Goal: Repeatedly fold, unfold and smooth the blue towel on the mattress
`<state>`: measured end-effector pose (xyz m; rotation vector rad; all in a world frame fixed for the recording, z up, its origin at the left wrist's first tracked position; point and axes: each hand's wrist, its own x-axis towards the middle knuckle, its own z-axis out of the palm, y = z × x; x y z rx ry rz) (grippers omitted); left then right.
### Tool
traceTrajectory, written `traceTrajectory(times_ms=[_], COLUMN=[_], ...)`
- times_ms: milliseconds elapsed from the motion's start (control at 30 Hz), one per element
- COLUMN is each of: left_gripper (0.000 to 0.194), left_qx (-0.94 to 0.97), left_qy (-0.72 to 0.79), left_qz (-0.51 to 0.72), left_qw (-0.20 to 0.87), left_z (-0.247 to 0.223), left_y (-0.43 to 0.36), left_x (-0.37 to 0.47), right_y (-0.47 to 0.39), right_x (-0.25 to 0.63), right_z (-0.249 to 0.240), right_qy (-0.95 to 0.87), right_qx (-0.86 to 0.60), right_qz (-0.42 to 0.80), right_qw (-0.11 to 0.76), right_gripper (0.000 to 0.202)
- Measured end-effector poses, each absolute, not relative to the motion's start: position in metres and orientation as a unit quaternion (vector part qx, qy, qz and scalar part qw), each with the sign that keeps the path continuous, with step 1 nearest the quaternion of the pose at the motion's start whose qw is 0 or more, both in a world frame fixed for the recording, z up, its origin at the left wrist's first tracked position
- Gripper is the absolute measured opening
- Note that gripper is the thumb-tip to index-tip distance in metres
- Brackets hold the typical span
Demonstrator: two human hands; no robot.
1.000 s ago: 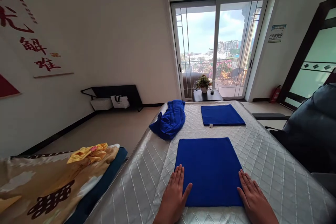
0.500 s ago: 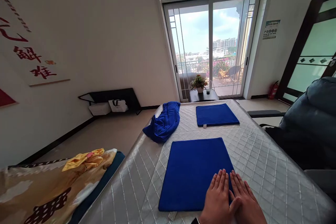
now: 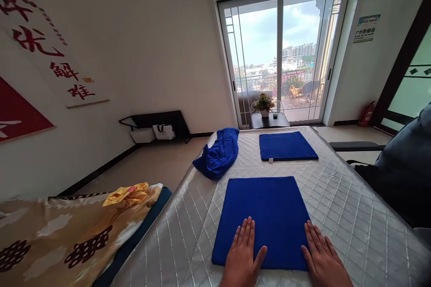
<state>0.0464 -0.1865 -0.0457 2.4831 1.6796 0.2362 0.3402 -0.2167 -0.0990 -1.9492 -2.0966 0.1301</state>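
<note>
Left hand (image 3: 241,258): flat, fingers together — apparently holding folded cloth (image 3: 266,204) smooth.
Right hand (image 3: 325,258): likewise, at its edge.
Crumpled cloth (image 3: 220,154): beyond left hand.

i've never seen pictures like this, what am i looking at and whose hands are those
There is no robot here: the bare hands belong to the person wearing a camera on their head. It looks forward and down, so every picture comes from that one viewpoint.

On the silver quilted cover nearest them lies a flat blue cloth. Another flat blue cloth with a small white tag lies beyond it, and a crumpled blue cloth is to its left.

Nothing is gripped. The left hand lies open on the near cloth, and the right hand is open at its right edge.
</note>
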Motion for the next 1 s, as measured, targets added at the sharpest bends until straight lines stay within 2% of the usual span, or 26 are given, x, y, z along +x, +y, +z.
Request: traceTrajectory(times_ms=[167,367,800,1000], left_gripper=[0.075,0.076,0.078,0.083], left_qx=[0.756,0.734,0.757,0.756], left_qy=[0.646,0.666,0.631,0.617], left_qz=[0.070,0.102,0.169,0.211], left_qw=[0.076,0.087,-0.008,-0.057], left_z=[-0.046,-0.056,-0.079,-0.085], left_y=[-0.193,-0.199,-0.199,-0.200], left_x=[-0.005,-0.022,-0.020,-0.018], right_y=[-0.218,-0.217,-0.222,-0.214], right_x=[0.349,0.356,0.354,0.361], right_z=[-0.111,-0.120,-0.101,-0.090], right_qy=[-0.752,-0.766,-0.733,-0.719], right_qx=[-0.640,-0.616,-0.667,-0.674], right_qz=[-0.003,-0.062,0.005,0.017], right_qw=[0.158,0.173,0.133,0.166], right_gripper=[0.061,0.057,0.065,0.070])
